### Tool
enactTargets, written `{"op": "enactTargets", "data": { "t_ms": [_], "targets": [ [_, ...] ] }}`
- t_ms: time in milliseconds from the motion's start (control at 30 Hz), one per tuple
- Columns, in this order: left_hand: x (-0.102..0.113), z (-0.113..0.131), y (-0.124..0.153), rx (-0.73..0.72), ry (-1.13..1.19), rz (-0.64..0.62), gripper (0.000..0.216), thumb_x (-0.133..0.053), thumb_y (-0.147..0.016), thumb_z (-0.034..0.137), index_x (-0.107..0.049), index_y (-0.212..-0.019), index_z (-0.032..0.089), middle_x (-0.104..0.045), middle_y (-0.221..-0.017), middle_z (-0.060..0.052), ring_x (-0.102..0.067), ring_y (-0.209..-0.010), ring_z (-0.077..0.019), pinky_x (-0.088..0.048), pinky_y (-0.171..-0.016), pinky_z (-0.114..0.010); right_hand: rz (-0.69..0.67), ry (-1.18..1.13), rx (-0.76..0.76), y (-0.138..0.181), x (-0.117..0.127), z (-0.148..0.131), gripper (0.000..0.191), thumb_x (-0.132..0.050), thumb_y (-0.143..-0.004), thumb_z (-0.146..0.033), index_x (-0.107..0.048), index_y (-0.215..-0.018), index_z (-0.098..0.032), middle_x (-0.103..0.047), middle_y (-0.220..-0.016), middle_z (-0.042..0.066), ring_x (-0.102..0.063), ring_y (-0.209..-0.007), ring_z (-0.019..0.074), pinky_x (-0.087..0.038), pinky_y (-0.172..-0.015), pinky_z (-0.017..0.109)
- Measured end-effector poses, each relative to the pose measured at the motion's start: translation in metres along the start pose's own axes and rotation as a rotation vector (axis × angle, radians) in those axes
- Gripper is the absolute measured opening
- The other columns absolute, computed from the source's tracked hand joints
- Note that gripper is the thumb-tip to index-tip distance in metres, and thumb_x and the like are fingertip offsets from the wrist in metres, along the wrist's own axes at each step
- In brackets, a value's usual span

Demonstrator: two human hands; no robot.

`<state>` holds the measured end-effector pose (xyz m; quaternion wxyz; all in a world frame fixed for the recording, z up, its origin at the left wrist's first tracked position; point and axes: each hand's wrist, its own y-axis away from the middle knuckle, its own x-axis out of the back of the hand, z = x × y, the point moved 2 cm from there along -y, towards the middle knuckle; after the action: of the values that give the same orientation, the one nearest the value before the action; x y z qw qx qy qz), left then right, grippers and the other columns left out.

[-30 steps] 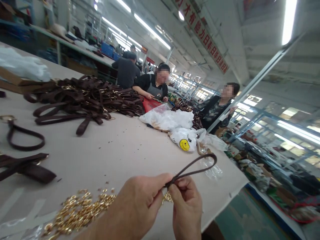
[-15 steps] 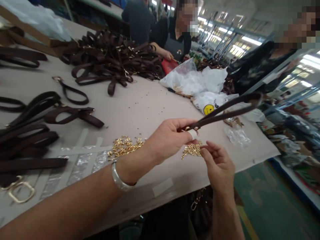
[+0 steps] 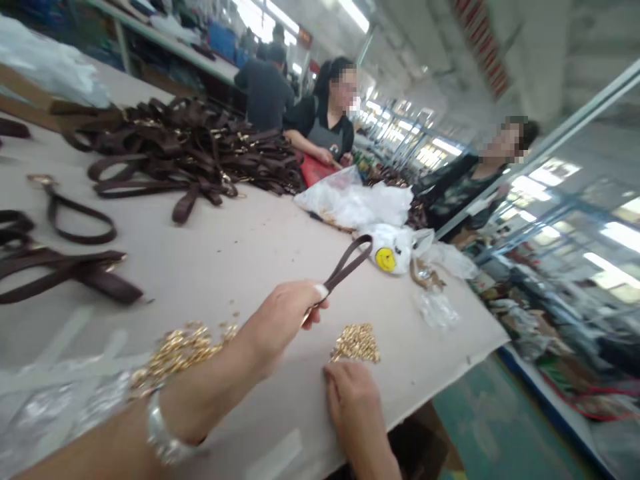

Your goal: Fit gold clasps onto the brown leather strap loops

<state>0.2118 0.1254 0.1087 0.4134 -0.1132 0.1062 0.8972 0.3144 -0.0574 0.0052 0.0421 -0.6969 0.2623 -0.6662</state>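
My left hand [image 3: 285,320], with a pale wrap on the thumb, is closed around the base of a dark brown strap loop [image 3: 350,260]. The loop points up and away over the table; a little gold metal shows beneath my fingers. My right hand [image 3: 353,407] rests low at the near edge of a pile of small gold hardware pieces [image 3: 357,341]. Its fingers are bent and pressed together, and what they pinch, if anything, is hidden. Under my left forearm lies a second pile of gold pieces [image 3: 185,350], partly covered.
Brown straps lie heaped [image 3: 200,147] at the back, with more straps [image 3: 65,267] at left. White plastic bags [image 3: 360,200] and a clear bag [image 3: 437,310] are on the right of the table [image 3: 260,247]. Two people [image 3: 325,127] [image 3: 480,167] stand across the table.
My view has swung right and up. The right hand has come down to the small gold pile, its fingers now beside it. My left hand still grips the strap loop, now angled more upward.
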Motion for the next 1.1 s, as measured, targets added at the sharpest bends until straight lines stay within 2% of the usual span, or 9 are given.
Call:
{"op": "enactTargets", "data": {
  "t_ms": [100,267,433,567,733,833,900,967,1100],
  "targets": [
    [0.002,-0.005,-0.004,0.052,0.029,-0.071,0.022,-0.059,-0.076,0.034,-0.068,-0.083,0.015,-0.058,-0.063,0.000,-0.047,-0.061,-0.0139,-0.031,-0.057,-0.027,-0.032,0.052,-0.075,-0.006,-0.020,0.007,0.027,-0.057,-0.079,0.001,-0.068,-0.085,-0.024,-0.068,-0.080,0.002,-0.062,-0.078,0.0200,-0.045,-0.072,0.030],
    [0.002,-0.006,-0.004,0.030,0.043,-0.110,0.037,-0.069,-0.071,0.029,-0.070,-0.105,0.014,-0.065,-0.077,-0.001,-0.053,-0.069,-0.0141,-0.032,-0.059,-0.024,-0.098,0.208,-0.201,-0.013,-0.038,0.006,0.028,-0.061,-0.064,0.004,-0.068,-0.076,-0.021,-0.068,-0.080,0.006,-0.063,-0.079,0.0260,-0.043,-0.072,0.035],
    [-0.001,-0.008,-0.004,0.104,0.011,-0.126,0.049,-0.069,-0.070,0.029,-0.066,-0.115,0.010,-0.061,-0.063,0.001,-0.048,-0.052,-0.0107,-0.022,-0.049,-0.022,-0.088,0.295,-0.218,-0.016,-0.046,0.003,0.027,-0.063,-0.058,0.000,-0.067,-0.078,-0.017,-0.068,-0.080,0.011,-0.061,-0.078,0.0284,-0.043,-0.072,0.038],
    [-0.001,-0.006,-0.005,0.070,-0.001,-0.093,0.038,-0.064,-0.074,0.025,-0.068,-0.109,0.012,-0.066,-0.068,-0.001,-0.055,-0.057,-0.0122,-0.031,-0.050,-0.022,-0.064,0.254,-0.193,-0.018,-0.037,0.004,0.026,-0.060,-0.062,0.001,-0.066,-0.078,-0.018,-0.069,-0.080,0.008,-0.062,-0.077,0.0262,-0.043,-0.072,0.036],
    [-0.007,-0.006,-0.002,-0.033,0.020,-0.139,0.024,-0.061,-0.078,0.012,-0.071,-0.100,0.011,-0.067,-0.075,-0.002,-0.060,-0.067,-0.0107,-0.046,-0.065,-0.022,-0.097,0.085,-0.114,-0.018,-0.009,0.007,0.028,-0.050,-0.079,0.000,-0.069,-0.084,-0.020,-0.069,-0.081,0.005,-0.064,-0.080,0.0212,-0.046,-0.074,0.031],
    [-0.011,-0.009,-0.003,0.028,0.057,-0.135,0.019,-0.062,-0.078,0.007,-0.070,-0.095,0.011,-0.066,-0.074,-0.001,-0.061,-0.066,-0.0095,-0.048,-0.065,-0.022,-0.016,-0.114,-0.046,-0.020,0.003,0.012,0.021,-0.053,-0.084,-0.010,-0.070,-0.087,-0.020,-0.070,-0.080,0.004,-0.066,-0.076,0.0199,-0.050,-0.071,0.031],
    [-0.012,-0.012,-0.004,0.041,0.068,-0.135,0.015,-0.062,-0.078,0.006,-0.069,-0.090,0.012,-0.066,-0.075,-0.001,-0.063,-0.067,-0.0091,-0.049,-0.066,-0.022,0.085,-0.315,-0.071,-0.021,0.014,0.011,0.014,-0.058,-0.087,-0.017,-0.071,-0.090,-0.022,-0.072,-0.083,0.003,-0.068,-0.076,0.0181,-0.053,-0.071,0.029],
    [-0.012,-0.015,-0.005,0.014,0.043,-0.161,0.015,-0.062,-0.077,0.007,-0.069,-0.089,0.012,-0.068,-0.077,-0.001,-0.063,-0.069,-0.0097,-0.051,-0.069,-0.023,0.242,-0.501,-0.152,-0.023,0.027,0.007,0.008,-0.066,-0.087,-0.022,-0.072,-0.093,-0.023,-0.074,-0.087,0.002,-0.070,-0.078,0.0170,-0.056,-0.074,0.029],
    [-0.011,-0.023,-0.005,-0.080,-0.112,-0.205,0.018,-0.063,-0.077,0.014,-0.070,-0.094,0.014,-0.070,-0.079,-0.003,-0.063,-0.072,-0.0136,-0.051,-0.069,-0.026,0.527,-0.709,-0.247,-0.039,0.049,-0.005,0.014,-0.077,-0.080,-0.023,-0.072,-0.093,-0.021,-0.074,-0.090,0.004,-0.070,-0.078,0.0180,-0.059,-0.075,0.032]
  ]
}}
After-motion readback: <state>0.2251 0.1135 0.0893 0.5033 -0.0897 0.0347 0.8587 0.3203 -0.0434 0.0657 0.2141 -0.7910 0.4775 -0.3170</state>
